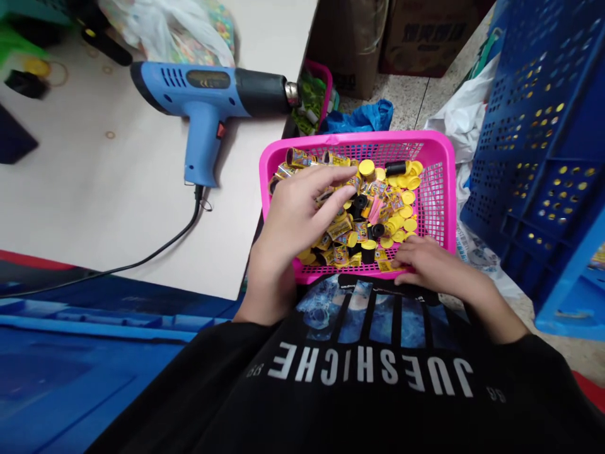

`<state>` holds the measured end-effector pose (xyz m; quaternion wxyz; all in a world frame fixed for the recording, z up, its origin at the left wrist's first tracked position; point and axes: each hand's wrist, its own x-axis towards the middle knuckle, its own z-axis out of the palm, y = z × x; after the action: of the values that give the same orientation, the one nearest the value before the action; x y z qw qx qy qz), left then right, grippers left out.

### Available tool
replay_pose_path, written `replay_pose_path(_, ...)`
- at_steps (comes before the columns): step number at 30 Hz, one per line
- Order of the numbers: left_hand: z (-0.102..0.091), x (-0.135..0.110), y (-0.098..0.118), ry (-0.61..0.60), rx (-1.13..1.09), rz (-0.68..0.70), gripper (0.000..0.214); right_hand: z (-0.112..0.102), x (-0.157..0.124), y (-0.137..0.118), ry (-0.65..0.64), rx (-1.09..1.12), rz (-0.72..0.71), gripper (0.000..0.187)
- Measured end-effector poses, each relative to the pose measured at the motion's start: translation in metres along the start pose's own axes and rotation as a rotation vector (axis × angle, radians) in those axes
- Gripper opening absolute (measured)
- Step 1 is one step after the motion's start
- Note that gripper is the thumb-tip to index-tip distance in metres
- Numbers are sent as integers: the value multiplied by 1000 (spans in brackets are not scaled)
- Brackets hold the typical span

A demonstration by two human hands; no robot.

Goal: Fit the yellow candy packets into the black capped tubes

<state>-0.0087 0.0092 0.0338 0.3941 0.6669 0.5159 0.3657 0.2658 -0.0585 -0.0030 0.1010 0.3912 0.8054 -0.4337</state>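
A pink plastic basket holds many small canisters with yellow printed labels, black canister bodies and loose yellow caps. My left hand reaches over its left side, palm down. The thumb and fingers are apart, with the fingertips close to a yellow-capped canister; I see nothing gripped between them. At the near right edge, my right hand is closed over the basket's rim, fingers inside and thumb outside. A small yellow printed piece lies by its fingertips. A black canister with a yellow cap stands near the front.
On the white table to the left lies a blue heat gun, its nozzle pointing right and its cord trailing left. Behind it is a plastic bag of colourful pieces. Blue crates stand at right, cardboard boxes at the back.
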Motion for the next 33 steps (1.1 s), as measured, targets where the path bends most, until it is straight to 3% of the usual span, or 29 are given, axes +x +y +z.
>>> replay_pose_path(3,5,-1,2,-49,-41,-13,23,-9,-3,6,79,257,25,17)
replay_pose_path(8,32,-2,-1,-227,-338,-202,37,-21,15,2,517,1006,178,39)
replay_pose_path(10,43,-1,-2,-283,-483,-260,49,-22,24,-2,541,1158,148,44)
replay_pose_path(13,54,2,-4,-256,-582,-280,51,-23,34,-6,568,1204,91,42)
replay_pose_path(17,55,5,-5,-178,-561,-274,43,-29,37,-7,689,1133,7,33)
replay_pose_path(19,54,6,-5,-177,-535,-257,44,-34,38,-8,687,1077,-8,35)
replay_pose_path(24,56,9,-2,-186,-542,-205,50,-47,43,-14,700,986,42,46)
replay_pose_path(28,55,11,-4,-67,-530,-199,38,-52,37,-14,783,732,70,50)
replay_pose_path(30,51,13,-8,30,-509,-188,29,-48,31,-11,697,444,203,45)
replay_pose_path(33,45,16,-14,134,-492,-169,26,-32,28,-10,356,-62,503,35)
